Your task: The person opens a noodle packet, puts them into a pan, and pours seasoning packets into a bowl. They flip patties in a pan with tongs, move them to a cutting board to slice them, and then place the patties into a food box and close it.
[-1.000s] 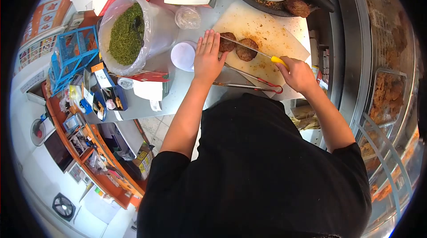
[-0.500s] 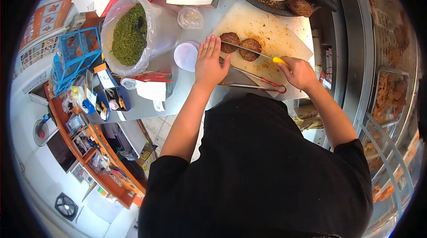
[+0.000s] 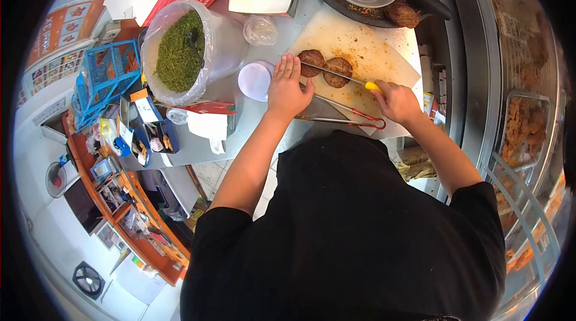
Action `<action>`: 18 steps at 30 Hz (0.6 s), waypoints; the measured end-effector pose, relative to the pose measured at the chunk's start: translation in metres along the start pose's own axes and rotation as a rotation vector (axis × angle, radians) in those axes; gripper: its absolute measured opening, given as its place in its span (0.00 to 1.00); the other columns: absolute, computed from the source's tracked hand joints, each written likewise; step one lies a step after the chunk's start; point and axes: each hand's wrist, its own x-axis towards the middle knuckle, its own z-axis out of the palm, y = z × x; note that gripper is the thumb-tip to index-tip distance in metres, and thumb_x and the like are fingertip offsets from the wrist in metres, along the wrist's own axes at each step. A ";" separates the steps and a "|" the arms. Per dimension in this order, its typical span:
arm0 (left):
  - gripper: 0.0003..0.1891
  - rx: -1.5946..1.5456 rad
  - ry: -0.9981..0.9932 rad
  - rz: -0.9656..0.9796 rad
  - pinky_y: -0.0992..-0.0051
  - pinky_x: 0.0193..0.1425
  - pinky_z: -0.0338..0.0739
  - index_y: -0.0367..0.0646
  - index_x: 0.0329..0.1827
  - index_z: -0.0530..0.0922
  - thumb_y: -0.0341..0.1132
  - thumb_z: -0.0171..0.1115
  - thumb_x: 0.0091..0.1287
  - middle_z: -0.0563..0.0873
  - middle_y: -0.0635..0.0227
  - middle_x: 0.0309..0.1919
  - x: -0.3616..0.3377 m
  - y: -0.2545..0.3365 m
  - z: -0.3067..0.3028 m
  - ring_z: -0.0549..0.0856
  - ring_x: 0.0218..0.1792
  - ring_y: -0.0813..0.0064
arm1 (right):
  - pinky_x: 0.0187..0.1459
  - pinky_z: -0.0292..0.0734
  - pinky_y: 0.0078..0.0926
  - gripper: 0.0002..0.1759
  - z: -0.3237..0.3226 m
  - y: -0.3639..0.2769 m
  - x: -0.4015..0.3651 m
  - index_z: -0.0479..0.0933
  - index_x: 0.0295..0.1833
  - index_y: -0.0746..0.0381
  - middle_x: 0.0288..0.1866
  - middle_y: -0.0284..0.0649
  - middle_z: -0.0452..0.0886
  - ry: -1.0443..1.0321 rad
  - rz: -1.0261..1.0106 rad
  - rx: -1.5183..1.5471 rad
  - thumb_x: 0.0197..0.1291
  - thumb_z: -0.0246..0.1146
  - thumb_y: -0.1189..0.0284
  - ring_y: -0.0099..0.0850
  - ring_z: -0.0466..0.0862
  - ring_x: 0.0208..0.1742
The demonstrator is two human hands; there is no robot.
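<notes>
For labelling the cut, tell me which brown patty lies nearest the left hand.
The leftmost patty on the cutting board, beside the fingers of the left hand; the second patty lies further right, and a third patty sits on the dark tray.

A grey bench [image 3: 252,132] stands over a pale tiled floor [image 3: 210,172], with a glass-fronted display case [image 3: 523,129] along its right side. At left, an orange shelf unit [image 3: 147,216] crowded with small items runs below a wall [image 3: 57,27] bearing printed posters. Lighting is bright and even.
</notes>
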 end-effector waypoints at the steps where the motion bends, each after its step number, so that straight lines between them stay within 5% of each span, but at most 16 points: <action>1: 0.33 0.003 -0.003 0.008 0.53 0.81 0.60 0.26 0.71 0.71 0.41 0.63 0.67 0.73 0.35 0.70 -0.002 0.000 -0.001 0.71 0.74 0.44 | 0.41 0.80 0.48 0.18 0.002 0.002 0.002 0.79 0.50 0.61 0.35 0.50 0.86 -0.004 0.000 0.002 0.74 0.58 0.57 0.53 0.85 0.38; 18: 0.32 -0.071 0.025 0.005 0.52 0.82 0.58 0.28 0.72 0.71 0.41 0.61 0.68 0.73 0.41 0.72 -0.031 0.001 -0.007 0.69 0.76 0.48 | 0.41 0.80 0.50 0.20 -0.006 -0.007 -0.016 0.80 0.49 0.60 0.34 0.52 0.86 -0.051 -0.009 0.021 0.74 0.55 0.53 0.53 0.86 0.37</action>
